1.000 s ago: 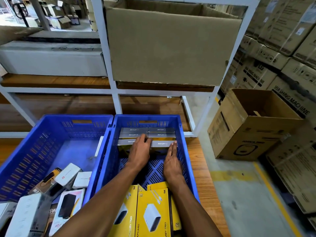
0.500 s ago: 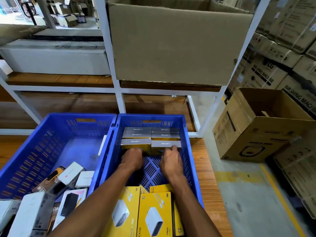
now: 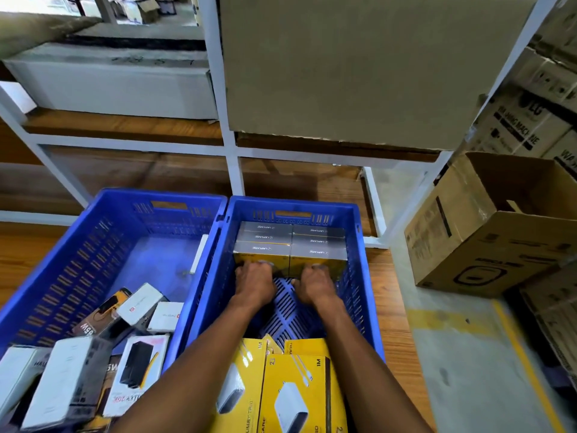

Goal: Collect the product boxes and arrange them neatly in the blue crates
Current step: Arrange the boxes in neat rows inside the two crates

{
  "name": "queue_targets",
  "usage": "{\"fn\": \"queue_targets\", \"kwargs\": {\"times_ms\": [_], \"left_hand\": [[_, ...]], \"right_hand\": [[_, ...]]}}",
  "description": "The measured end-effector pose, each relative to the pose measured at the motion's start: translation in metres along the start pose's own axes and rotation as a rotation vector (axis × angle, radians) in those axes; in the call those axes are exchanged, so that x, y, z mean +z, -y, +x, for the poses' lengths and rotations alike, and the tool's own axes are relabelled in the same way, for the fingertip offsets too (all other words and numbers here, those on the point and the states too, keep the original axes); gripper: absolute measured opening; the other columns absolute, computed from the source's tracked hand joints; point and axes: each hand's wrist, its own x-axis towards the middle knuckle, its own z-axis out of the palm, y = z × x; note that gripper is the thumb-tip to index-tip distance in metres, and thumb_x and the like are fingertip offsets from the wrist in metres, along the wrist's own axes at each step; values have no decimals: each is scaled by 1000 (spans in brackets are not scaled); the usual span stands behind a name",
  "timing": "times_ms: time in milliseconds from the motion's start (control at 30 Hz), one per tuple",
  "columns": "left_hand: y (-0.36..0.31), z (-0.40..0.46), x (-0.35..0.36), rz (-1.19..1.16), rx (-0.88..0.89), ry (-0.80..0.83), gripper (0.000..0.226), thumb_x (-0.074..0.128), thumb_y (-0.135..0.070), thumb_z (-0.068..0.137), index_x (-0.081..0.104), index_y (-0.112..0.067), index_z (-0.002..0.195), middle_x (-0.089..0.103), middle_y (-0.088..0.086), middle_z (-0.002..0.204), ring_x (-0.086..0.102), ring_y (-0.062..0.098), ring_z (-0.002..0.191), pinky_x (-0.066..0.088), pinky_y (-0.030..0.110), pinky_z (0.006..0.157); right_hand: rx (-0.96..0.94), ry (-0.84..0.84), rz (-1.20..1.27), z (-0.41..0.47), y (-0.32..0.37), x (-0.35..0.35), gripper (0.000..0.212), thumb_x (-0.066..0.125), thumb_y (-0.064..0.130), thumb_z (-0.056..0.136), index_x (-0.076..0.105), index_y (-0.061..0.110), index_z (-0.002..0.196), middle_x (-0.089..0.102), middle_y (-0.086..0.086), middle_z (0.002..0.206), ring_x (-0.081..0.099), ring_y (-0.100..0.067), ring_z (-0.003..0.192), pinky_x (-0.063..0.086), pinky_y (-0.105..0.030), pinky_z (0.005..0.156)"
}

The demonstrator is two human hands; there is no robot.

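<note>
Left hand (image 3: 254, 284): off the top of the grey-topped boxes (image 3: 290, 245), now lower, knuckles against their yellow front face, fingers curled. Right hand (image 3: 315, 285): likewise dropped from the top edge to the front face, alongside the left, fingers curled under.

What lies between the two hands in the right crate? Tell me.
In the head view, only bare blue lattice crate floor shows between the left hand and the right hand, below the stacked boxes.
</note>
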Motion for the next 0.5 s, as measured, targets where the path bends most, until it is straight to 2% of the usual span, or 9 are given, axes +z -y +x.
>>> {"fn": "queue_targets", "kwargs": {"times_ms": [133, 267, 333, 433, 500], "left_hand": [[1, -1, 4, -39, 20, 38, 51, 61, -21, 95, 55, -20, 146, 53, 6, 150, 39, 33, 139, 36, 52, 117], [3, -3, 4, -103, 32, 103, 61, 65, -21, 95, 45, -20, 152, 43, 5, 157, 31, 31, 147, 26, 57, 123], [3, -6, -2, -114, 31, 186, 55, 64, -21, 96, 49, -19, 149, 45, 7, 156, 37, 32, 145, 32, 53, 121], [2, -11, -14, -114, 90, 345, 36, 57, -23, 98, 62, -13, 132, 59, 15, 142, 57, 35, 127, 51, 42, 100], [2, -17, -24, -169, 164, 380, 32, 55, -26, 99, 68, -16, 127, 65, 12, 137, 62, 32, 118, 51, 37, 89]], "right_hand": [[0, -23, 77, -2, 1, 8, 62, 53, 43, 104, 35, 6, 151, 29, -23, 160, 18, -37, 153, 34, -50, 120], [8, -14, 79, -2, 0, 10, 64, 51, 45, 105, 33, 8, 153, 25, -20, 163, 15, -36, 155, 31, -52, 121], [8, 24, 50, -2, 0, 9, 65, 51, 46, 104, 33, 8, 154, 25, -21, 164, 21, -39, 153, 33, -54, 120], [-34, 122, -13, -1, -5, 2, 59, 50, 47, 105, 44, 9, 149, 42, -23, 156, 46, -40, 139, 46, -53, 110], [-61, 146, 40, -1, -9, -9, 54, 48, 42, 106, 50, 4, 145, 51, -22, 151, 55, -37, 132, 49, -47, 107]]}}
